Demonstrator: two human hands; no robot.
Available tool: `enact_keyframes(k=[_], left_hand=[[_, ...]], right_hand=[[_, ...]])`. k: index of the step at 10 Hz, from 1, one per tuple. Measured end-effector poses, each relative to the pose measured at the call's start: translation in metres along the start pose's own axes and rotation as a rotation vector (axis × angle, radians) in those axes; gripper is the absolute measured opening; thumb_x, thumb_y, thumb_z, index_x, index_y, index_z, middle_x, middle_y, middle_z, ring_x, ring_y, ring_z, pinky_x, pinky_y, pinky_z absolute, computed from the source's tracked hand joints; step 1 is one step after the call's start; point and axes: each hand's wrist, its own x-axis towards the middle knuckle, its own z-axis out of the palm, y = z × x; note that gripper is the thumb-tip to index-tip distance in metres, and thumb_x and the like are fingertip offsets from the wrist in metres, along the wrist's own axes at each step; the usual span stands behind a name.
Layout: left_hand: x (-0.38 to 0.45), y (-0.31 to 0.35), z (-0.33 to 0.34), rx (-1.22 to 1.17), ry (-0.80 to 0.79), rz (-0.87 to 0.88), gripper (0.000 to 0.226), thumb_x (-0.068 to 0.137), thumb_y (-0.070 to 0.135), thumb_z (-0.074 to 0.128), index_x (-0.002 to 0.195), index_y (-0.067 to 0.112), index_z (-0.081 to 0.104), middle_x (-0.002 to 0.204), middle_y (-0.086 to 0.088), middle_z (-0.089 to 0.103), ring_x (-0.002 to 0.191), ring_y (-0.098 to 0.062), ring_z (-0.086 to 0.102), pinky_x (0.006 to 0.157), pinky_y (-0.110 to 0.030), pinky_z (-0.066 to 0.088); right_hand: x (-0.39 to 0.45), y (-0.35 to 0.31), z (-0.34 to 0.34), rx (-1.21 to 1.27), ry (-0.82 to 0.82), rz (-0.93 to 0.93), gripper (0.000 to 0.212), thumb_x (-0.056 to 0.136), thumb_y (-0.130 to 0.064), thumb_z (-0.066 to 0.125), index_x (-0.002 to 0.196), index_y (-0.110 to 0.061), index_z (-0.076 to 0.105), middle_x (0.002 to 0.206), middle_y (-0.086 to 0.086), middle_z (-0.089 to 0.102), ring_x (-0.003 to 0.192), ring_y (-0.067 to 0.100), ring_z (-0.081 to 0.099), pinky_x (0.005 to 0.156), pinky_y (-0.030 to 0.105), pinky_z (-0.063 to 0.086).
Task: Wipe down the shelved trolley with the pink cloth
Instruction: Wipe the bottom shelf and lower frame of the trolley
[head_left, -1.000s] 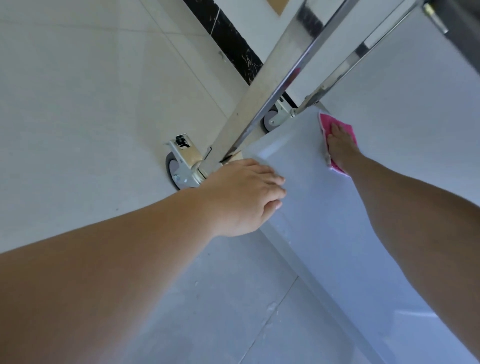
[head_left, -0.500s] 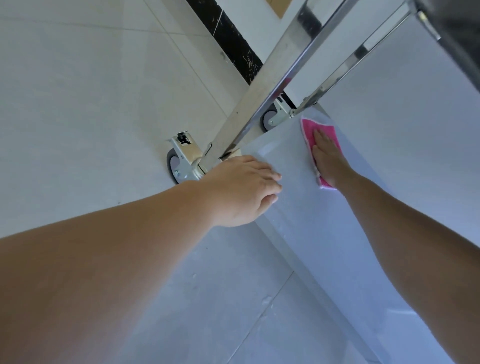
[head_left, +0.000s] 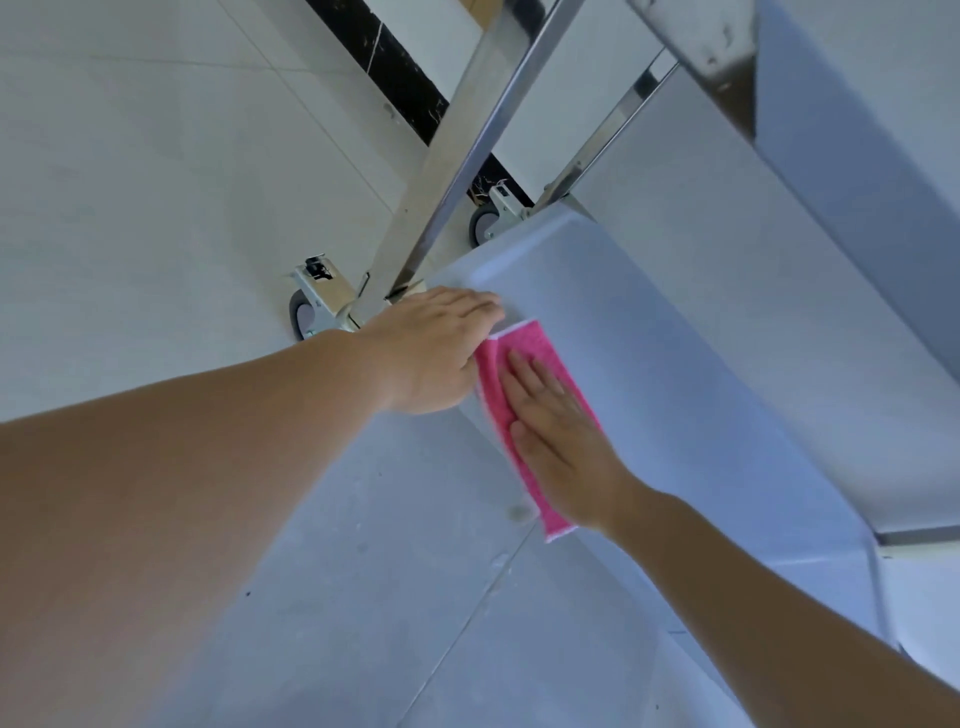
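Two hands rest on the lowest shelf (head_left: 649, 374) of the trolley, seen from above and behind. Landmark: the near metal upright (head_left: 447, 171) at the shelf's corner.

Left hand (head_left: 431, 353): lies just at the foot of the upright, palm down over the shelf's corner edge, fingers together and flat, reaching onto the shelf top. It grips nothing; it only presses on the rim.

Right hand (head_left: 561, 436): on the shelf, to the right of the upright and nearer the camera. Open and flat, fingers extended and slightly spread, pressing the pink cloth (head_left: 524, 364) against the shelf surface. No pinch or clamp seen.

Pink cloth: folded into a long strip, lying along the shelf's near-left edge, its far end touching the left hand's fingers, its near end sticking out past the right wrist. Its left margin sits at or slightly over the shelf edge; exact overhang cannot be told.

Open room: the shelf surface to the right of the cloth is bare as far as the upper shelf (head_left: 852, 171), which overhangs it. Two casters (head_left: 304, 314) stand on the pale tiled floor (head_left: 156, 182) beyond the upright.
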Motion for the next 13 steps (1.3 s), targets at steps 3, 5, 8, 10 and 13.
enact_keyframes(k=[3, 5, 8, 10, 13], left_hand=[[0.000, 0.001, -0.005, 0.039, -0.087, -0.001, 0.061, 0.094, 0.039, 0.022, 0.148, 0.011, 0.017, 0.156, -0.005, 0.019, 0.144, -0.017, 0.012, 0.115, -0.031, 0.007], [0.000, -0.003, 0.004, 0.112, -0.012, 0.037, 0.055, 0.097, 0.037, 0.020, 0.148, 0.016, 0.021, 0.157, 0.001, 0.019, 0.144, -0.013, 0.012, 0.112, -0.023, -0.002], [0.002, -0.008, 0.011, 0.041, 0.060, 0.037, 0.054, 0.095, 0.040, 0.024, 0.145, 0.022, 0.029, 0.155, 0.008, 0.023, 0.142, -0.008, 0.017, 0.113, -0.024, 0.004], [0.001, -0.010, 0.013, 0.009, 0.091, 0.049, 0.054, 0.094, 0.039, 0.025, 0.144, 0.019, 0.034, 0.154, 0.006, 0.027, 0.142, -0.010, 0.019, 0.117, -0.029, 0.011], [0.001, -0.005, 0.011, 0.001, 0.093, 0.047, 0.053, 0.096, 0.035, 0.029, 0.144, 0.015, 0.033, 0.155, 0.002, 0.025, 0.143, -0.011, 0.016, 0.115, -0.027, 0.007]], right_hand=[[0.000, 0.022, -0.008, 0.046, -0.018, -0.108, 0.050, 0.097, -0.022, 0.029, 0.143, -0.019, 0.010, 0.156, 0.003, 0.009, 0.146, 0.021, 0.003, 0.119, 0.045, 0.006], [0.040, 0.072, -0.014, 0.066, 0.139, 0.108, 0.049, 0.100, -0.016, 0.031, 0.147, -0.013, 0.019, 0.156, 0.007, 0.015, 0.145, 0.020, 0.008, 0.119, 0.039, 0.008], [0.106, 0.142, -0.037, -0.107, 0.104, 0.491, 0.058, 0.099, -0.025, 0.037, 0.149, -0.012, 0.012, 0.158, 0.008, 0.011, 0.145, 0.023, 0.006, 0.119, 0.041, 0.006], [0.154, 0.164, -0.052, 0.219, 0.234, 0.603, 0.048, 0.096, -0.022, 0.030, 0.144, -0.031, 0.029, 0.150, 0.005, 0.034, 0.136, 0.030, 0.034, 0.109, 0.050, 0.034], [0.204, 0.173, -0.060, 0.304, 0.225, 0.668, 0.052, 0.094, -0.018, 0.031, 0.146, -0.019, 0.025, 0.152, 0.011, 0.029, 0.138, 0.032, 0.030, 0.111, 0.051, 0.029]])
